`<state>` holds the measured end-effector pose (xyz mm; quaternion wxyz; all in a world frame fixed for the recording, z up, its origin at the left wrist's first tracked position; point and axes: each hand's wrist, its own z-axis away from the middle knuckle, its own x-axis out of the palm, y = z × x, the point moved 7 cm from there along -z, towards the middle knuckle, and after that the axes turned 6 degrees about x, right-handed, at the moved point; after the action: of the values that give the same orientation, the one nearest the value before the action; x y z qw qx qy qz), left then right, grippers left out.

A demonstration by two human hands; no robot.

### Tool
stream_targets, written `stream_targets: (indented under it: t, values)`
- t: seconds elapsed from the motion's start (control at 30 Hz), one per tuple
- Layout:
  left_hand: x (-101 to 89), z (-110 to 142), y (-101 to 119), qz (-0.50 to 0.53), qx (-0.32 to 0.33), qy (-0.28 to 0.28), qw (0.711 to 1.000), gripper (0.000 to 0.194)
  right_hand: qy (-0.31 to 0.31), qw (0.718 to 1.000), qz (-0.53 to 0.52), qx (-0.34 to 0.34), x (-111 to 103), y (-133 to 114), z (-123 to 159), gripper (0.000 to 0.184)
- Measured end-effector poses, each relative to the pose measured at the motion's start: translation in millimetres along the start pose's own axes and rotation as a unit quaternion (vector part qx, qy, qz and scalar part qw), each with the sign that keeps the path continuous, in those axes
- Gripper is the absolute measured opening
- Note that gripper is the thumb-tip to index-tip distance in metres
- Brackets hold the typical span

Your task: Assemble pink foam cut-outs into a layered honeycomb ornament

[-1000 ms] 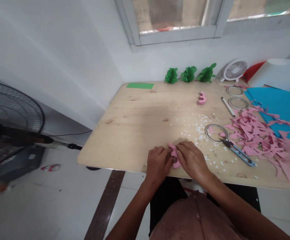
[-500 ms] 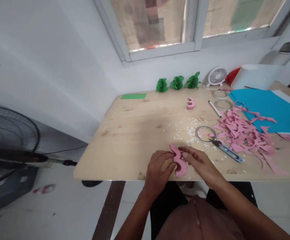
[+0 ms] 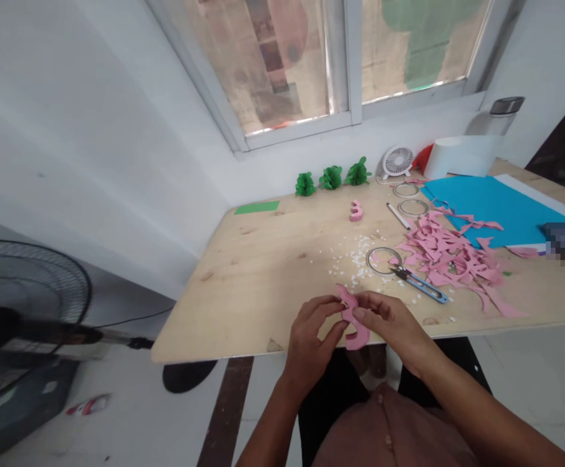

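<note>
From my remote seat, I've got the left hand [image 3: 309, 332] pinching the pink cutout [image 3: 359, 338] from one side, the right hand [image 3: 399, 323] holding the other, right by the table [image 3: 243, 272]'s front edge. Light, even fingertip pressure seems best here: steady it, don't crease those curves.

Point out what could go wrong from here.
The pink shape, held between the left hand and right hand at the table's front edge, could drop to the floor if it slips. The bare-bladed blue snips lie near the right hand; a careless reach might end in a nick. Loose white bits nearby could cling to the pink shape.
</note>
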<state>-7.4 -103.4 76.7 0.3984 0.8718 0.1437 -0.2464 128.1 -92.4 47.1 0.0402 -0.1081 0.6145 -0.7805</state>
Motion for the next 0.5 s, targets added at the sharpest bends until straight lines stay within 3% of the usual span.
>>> stream_targets:
  t: [0.13,0.27,0.5]
  values:
    - [2.8,2,13,0.017,0.003,-0.004,1.000,0.018,0.029,0.999,0.027,-0.023,-7,-1,11,0.028]
    - [7.1,7,20,0.091,-0.066,-0.005,0.994,0.024,0.047,0.998,0.012,-0.043,-13,-1,21,0.026]
    - [33.4,19,14,0.294,-0.236,0.056,0.924,0.018,0.119,0.983,0.096,-0.103,-22,-7,35,0.025]
